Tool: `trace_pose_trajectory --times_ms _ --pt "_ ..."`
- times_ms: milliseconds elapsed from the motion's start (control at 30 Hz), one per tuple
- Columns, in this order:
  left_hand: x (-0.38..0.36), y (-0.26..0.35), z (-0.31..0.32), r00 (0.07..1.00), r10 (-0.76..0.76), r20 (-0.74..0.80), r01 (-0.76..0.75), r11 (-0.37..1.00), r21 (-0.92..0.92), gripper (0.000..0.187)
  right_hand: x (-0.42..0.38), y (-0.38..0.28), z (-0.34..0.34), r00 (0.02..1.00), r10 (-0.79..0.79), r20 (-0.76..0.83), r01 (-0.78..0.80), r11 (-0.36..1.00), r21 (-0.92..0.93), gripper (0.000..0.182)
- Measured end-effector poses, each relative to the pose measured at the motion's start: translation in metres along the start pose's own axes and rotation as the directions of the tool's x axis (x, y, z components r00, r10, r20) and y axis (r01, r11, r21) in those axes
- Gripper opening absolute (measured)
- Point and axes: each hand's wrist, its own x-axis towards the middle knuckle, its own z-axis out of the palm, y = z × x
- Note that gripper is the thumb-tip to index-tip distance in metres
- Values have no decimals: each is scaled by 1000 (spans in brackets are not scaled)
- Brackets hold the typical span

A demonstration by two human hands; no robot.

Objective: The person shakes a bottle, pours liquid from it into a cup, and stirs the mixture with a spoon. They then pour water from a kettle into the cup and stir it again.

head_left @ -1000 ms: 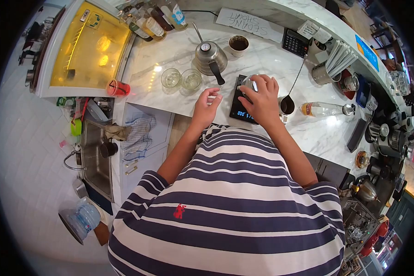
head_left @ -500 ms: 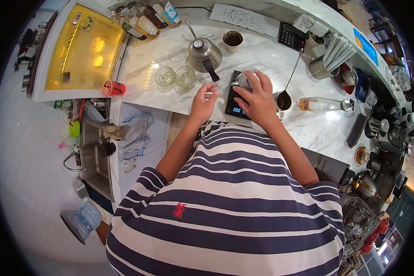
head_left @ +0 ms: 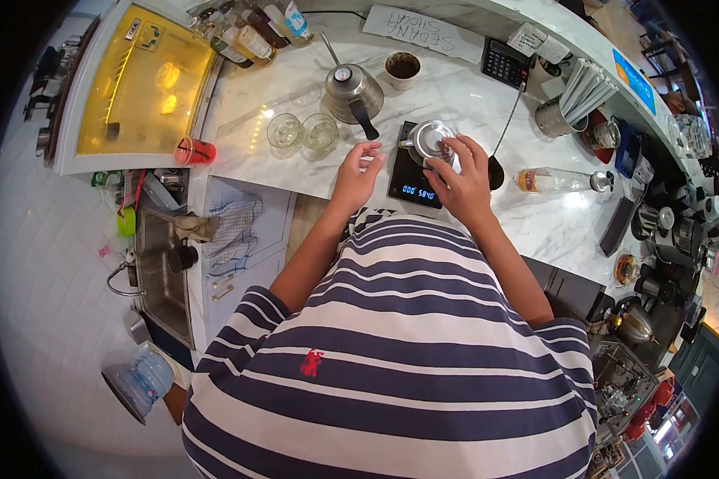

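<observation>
On the black digital scale (head_left: 405,177), whose display is lit, stands a glass server (head_left: 433,142) with its handle toward the left. My right hand (head_left: 462,177) is at the server's right side, thumb and fingers apart, close to its rim; whether it touches the glass I cannot tell. Left of the scale my left hand (head_left: 358,174) hovers with loosely curled, parted fingers and holds nothing. Beyond it are a steel gooseneck kettle (head_left: 355,89) with a black handle and two empty glasses (head_left: 284,131). A long-handled spoon (head_left: 495,172) lies right of my right hand.
A paper cup of dark grounds (head_left: 403,70) stands behind the scale. To the right are a clear bottle (head_left: 563,180) lying along the counter (head_left: 527,219), a straw holder (head_left: 554,117) and a calculator (head_left: 506,64). A red cup (head_left: 195,152) stands at the left edge.
My right hand has moved off the top of the server, down and to the right, uncovering it. My left hand has barely moved.
</observation>
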Motion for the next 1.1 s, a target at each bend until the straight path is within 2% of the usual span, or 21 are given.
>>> trace_pose_trajectory --times_ms 167,367,567,700,833,867,967,1100 --pt "2 3 0 1000 10 3 -10 1000 11 38 5 11 8 991 -129 -32 128 991 -37 26" --pt "1 6 -1 1000 8 -3 -8 1000 26 38 4 13 2 991 -105 -80 108 994 33 29" --pt "4 9 4 1000 25 -3 -25 999 24 38 11 13 2 976 -72 -204 73 997 -3 30" --pt "3 11 7 1000 23 -1 -23 999 27 38 24 21 -1 953 96 -288 -91 995 29 22" --pt "1 8 4 1000 24 3 -24 999 30 38 38 32 -10 855 348 -385 -291 936 199 16" --pt "1 8 3 1000 27 -1 -27 999 34 38 41 34 -16 841 360 -403 -291 930 224 13" --pt "0 4 2 1000 28 -4 -28 999 38 38 42 28 -34 765 516 -386 -398 850 346 13" --pt "-8 1 1 1000 14 6 -14 1000 25 38 19 26 -47 650 714 -262 -522 669 529 14"
